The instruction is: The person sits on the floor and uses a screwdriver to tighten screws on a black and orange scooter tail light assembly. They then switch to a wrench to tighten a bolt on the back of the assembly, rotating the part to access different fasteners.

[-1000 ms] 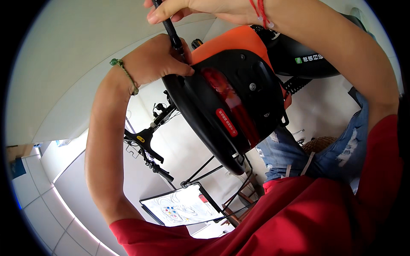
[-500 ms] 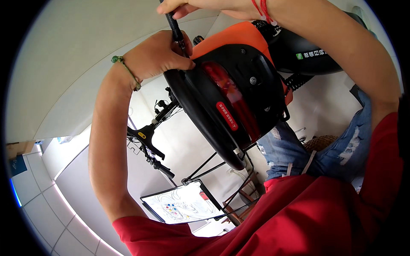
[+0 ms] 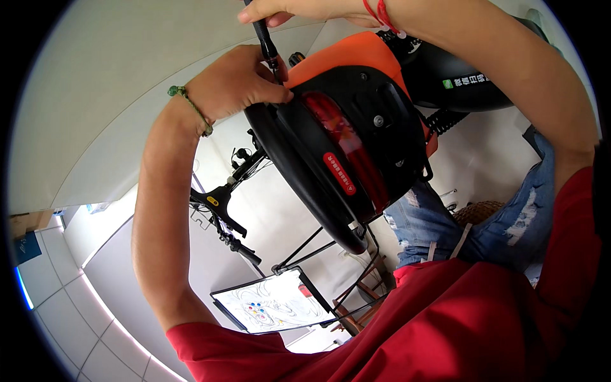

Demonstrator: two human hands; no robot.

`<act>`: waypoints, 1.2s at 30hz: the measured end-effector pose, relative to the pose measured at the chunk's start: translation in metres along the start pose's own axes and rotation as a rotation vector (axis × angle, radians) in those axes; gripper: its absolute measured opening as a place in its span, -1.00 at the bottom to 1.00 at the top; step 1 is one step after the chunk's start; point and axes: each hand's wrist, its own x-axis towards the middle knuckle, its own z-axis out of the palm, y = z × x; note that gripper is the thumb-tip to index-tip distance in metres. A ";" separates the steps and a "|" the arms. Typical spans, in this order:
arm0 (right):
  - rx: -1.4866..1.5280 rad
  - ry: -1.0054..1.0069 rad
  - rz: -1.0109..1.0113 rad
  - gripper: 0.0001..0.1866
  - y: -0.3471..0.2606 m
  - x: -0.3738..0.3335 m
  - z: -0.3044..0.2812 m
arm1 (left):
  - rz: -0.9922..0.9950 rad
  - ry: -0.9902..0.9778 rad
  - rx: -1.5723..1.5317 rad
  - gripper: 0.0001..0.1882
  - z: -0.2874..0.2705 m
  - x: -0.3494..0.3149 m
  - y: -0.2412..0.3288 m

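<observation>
My right hand (image 3: 270,11): one, thumb and fingertips pinching a black screwdriver (image 3: 266,41) at the rail's far left end. My left hand (image 3: 238,79): one, thumb against the black rail (image 3: 294,175); other fingers partly hidden, hold untellable. Tail panel (image 3: 396,137), red lamp (image 3: 347,149): in place. Progress, my judgement: midway, tool-work unfinished; screwdriver tip hidden. Farther left: handlebar (image 3: 219,200).

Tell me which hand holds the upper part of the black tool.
The right hand, with the red bracelet; the left hand, with the green bracelet, is at the lower end of the black tool.
</observation>
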 end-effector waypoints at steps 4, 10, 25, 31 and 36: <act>0.211 -0.116 0.010 -0.88 -0.001 0.008 -0.002 | 0.023 0.002 0.025 -0.74 0.000 -0.001 0.002; 0.508 -0.110 0.234 -0.84 -0.016 0.001 -0.001 | 0.039 -0.024 0.084 -0.75 -0.003 -0.002 0.003; 0.206 0.056 0.166 -0.74 -0.010 -0.021 0.013 | 0.074 0.014 0.077 -0.76 0.003 0.001 0.002; 0.453 0.035 0.317 -0.76 -0.020 -0.013 0.013 | 0.083 -0.021 0.091 -0.75 0.002 0.001 0.001; 0.115 -0.100 0.092 -0.76 -0.013 -0.016 0.005 | 0.105 0.012 0.070 -0.76 0.000 -0.001 -0.001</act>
